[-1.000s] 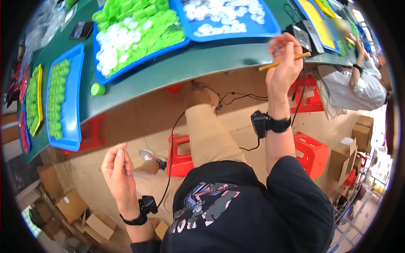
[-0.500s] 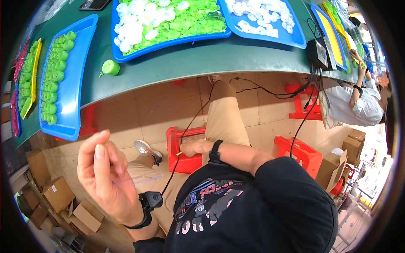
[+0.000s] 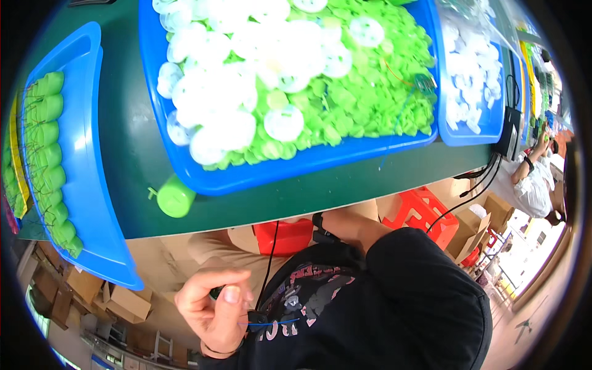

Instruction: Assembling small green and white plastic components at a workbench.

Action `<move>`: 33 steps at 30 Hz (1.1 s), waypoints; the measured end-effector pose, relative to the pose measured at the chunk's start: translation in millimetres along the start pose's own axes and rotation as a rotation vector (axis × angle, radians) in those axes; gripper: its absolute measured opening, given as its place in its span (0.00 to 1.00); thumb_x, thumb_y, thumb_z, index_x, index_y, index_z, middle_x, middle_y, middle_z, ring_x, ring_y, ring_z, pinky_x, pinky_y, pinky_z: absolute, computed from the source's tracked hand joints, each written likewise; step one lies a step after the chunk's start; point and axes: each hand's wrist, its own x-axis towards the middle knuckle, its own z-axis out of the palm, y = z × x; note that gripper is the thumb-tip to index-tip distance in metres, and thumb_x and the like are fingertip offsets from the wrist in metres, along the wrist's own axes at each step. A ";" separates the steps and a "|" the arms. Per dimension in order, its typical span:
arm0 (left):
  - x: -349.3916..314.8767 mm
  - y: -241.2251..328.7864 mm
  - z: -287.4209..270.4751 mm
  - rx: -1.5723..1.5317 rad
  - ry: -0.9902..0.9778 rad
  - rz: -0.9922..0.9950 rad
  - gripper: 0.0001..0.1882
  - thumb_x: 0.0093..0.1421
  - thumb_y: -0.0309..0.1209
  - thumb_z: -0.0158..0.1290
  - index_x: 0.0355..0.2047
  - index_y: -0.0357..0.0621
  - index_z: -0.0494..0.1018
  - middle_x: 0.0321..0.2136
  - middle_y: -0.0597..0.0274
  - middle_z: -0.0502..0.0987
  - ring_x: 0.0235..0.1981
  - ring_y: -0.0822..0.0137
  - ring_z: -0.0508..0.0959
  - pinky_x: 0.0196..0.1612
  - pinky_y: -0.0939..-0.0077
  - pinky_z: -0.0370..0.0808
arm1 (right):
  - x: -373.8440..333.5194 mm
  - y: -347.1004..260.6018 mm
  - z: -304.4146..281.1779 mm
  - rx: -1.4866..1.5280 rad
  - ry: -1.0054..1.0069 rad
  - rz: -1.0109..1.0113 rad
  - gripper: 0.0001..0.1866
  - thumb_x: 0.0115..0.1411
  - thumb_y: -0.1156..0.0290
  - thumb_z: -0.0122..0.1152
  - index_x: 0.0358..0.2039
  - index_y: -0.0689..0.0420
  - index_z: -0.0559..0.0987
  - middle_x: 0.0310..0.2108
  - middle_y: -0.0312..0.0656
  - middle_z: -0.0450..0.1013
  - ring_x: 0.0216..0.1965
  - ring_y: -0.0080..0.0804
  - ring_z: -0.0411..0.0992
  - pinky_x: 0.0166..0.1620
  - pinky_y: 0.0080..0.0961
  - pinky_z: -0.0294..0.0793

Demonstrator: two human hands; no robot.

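Below the table edge, my left hand (image 3: pixel 213 308) is closed, its thumb pressed against its curled fingers. A small dark piece (image 3: pixel 216 292) shows between the fingers, too hidden to name, and a thin blue wire (image 3: pixel 274 322) sticks out past the thumb side. Of my right arm I see the forearm (image 3: pixel 354 228) and a black wristband; the hand itself is hidden at the table edge. Closest to my left hand on the tabletop lies a green round cap-like part (image 3: pixel 176 197) with a small tab, beside a large blue tray (image 3: pixel 246 182) of green and whitish plastic pieces.
At the left stands a blue tray (image 3: pixel 92 203) with a row of green wired parts. Another blue tray (image 3: pixel 472 137) holds white pieces at the right, near a black box (image 3: pixel 509 132) with cables. Red stools (image 3: pixel 425 213) and cardboard boxes (image 3: pixel 129 303) stand below. A co-worker (image 3: pixel 533 188) sits far right.
The view has come closer to the table, so the trays look larger. My left hand has moved lower and toward my body. My right hand has gone out of sight.
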 end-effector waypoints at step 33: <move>-52.4 45.1 62.9 -0.162 -0.204 0.610 0.15 0.68 0.25 0.42 0.51 0.26 0.66 0.26 0.64 0.64 0.23 0.78 0.60 0.24 0.84 0.59 | -114.6 96.0 -210.5 0.180 2.116 -0.318 0.15 0.59 0.74 0.51 0.47 0.62 0.74 0.45 0.53 0.73 0.48 0.51 0.69 0.50 0.39 0.69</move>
